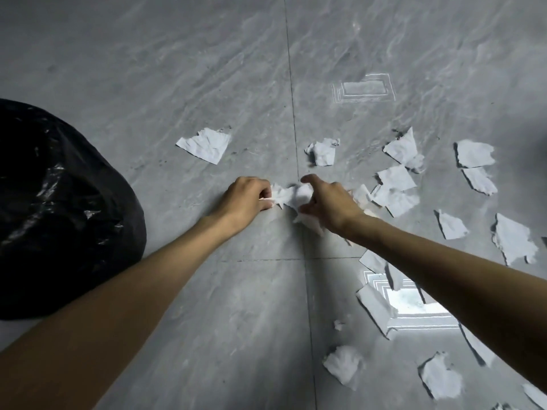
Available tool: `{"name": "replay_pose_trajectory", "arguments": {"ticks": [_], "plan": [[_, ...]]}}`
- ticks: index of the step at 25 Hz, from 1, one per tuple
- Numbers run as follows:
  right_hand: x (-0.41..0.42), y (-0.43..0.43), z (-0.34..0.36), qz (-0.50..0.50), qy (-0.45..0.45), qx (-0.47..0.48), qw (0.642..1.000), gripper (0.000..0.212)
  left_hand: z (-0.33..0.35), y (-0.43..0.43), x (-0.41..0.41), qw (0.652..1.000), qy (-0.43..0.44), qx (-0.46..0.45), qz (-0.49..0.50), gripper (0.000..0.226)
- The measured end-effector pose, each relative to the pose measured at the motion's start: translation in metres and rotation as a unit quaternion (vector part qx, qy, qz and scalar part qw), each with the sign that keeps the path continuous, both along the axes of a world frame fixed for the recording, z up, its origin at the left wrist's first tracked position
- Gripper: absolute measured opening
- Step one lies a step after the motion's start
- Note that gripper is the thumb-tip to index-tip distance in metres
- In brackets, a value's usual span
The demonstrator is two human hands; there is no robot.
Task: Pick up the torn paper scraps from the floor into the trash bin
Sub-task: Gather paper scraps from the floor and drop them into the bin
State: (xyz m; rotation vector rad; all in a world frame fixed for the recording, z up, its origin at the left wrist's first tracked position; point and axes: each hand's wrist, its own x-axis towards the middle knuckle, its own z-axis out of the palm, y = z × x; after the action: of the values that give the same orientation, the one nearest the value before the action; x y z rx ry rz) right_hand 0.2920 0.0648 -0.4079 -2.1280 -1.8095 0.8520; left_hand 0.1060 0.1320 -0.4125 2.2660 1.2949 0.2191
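Both hands meet on the grey floor at a crumpled bunch of white paper scraps (288,195). My left hand (247,199) is curled shut on its left end. My right hand (328,205) clutches scraps from the right, index finger stretched forward, more paper (313,224) sticking out under the palm. Several torn white scraps lie loose: one (205,145) far left of centre, one (324,152) just beyond my right hand, a cluster (395,190) to its right. The trash bin lined with a black bag (59,208) stands at the left edge.
More scraps are scattered over the right side of the floor (513,239) and near the bottom right (344,365), some partly hidden under my right forearm. Bright ceiling-light reflections glare on the glossy tiles (414,309). Tile joints cross between my arms.
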Motion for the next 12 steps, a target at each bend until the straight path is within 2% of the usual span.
{"name": "replay_pose_trajectory", "arguments": {"ticks": [1,3,6,9,12], "plan": [[-0.008,0.007,-0.006,0.017,-0.029,-0.006,0.999,0.058,0.006,-0.006,-0.007,1.0,-0.009,-0.005,0.021,0.012],[-0.018,0.01,-0.015,0.013,-0.062,-0.016,0.998,0.044,0.027,-0.016,-0.021,0.996,-0.033,-0.004,0.078,0.011],[-0.019,0.0,-0.013,-0.024,-0.049,-0.011,0.998,0.021,0.077,-0.03,-0.042,0.986,-0.079,0.028,0.147,0.011],[-0.033,-0.006,0.008,-0.069,0.079,0.002,0.994,0.012,0.141,-0.047,-0.072,0.973,-0.125,0.098,0.169,0.011],[-0.067,-0.004,0.043,-0.093,0.255,-0.006,0.962,0.01,0.2,-0.059,-0.118,0.95,-0.147,0.197,0.194,0.016]]}}
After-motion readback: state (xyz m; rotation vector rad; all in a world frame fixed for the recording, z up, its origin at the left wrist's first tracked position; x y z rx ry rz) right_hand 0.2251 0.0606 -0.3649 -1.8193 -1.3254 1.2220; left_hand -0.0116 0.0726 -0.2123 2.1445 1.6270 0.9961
